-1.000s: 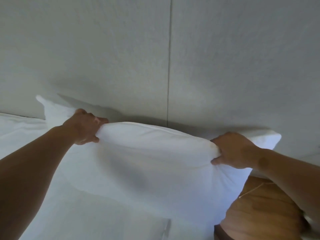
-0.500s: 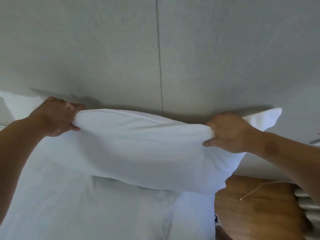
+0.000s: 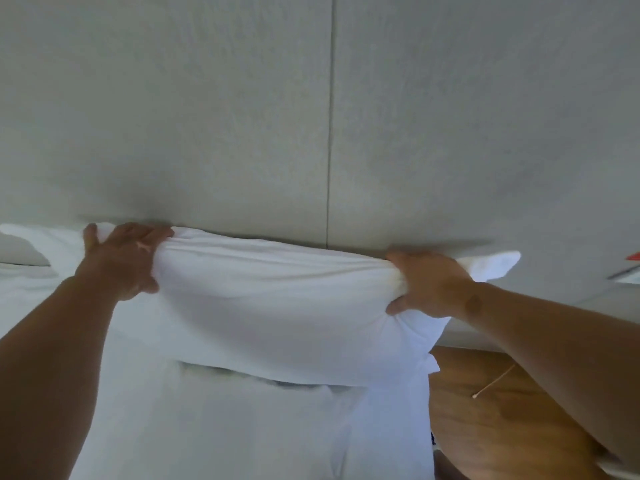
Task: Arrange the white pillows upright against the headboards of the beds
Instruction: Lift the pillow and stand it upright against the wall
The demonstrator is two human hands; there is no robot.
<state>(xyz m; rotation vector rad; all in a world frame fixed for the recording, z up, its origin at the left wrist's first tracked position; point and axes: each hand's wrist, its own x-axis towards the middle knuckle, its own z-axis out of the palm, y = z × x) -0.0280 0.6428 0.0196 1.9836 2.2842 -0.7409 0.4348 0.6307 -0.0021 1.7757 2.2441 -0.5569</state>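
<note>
A white pillow [image 3: 277,306] stands upright with its top edge against the grey padded headboard [image 3: 242,133]. My left hand [image 3: 124,258] grips its upper left part, fingers bunched over the top edge. My right hand [image 3: 426,285] pinches the upper right part, and the pillow's right corner [image 3: 498,265] pokes out past it. The pillow's lower edge rests on the white bedding [image 3: 242,427]. Another white pillow corner [image 3: 31,233] shows at the far left, behind my left hand.
A wooden bedside surface [image 3: 502,410] lies to the right of the bed, with a thin light cord [image 3: 491,382] on it. A vertical seam [image 3: 330,133] splits the headboard. A red and white object [image 3: 628,268] peeks in at the right edge.
Both hands carried the pillow up and back until its top edge met the headboard; it now sits lower onto the bedding. My left hand's fingers have spread over the top edge.
</note>
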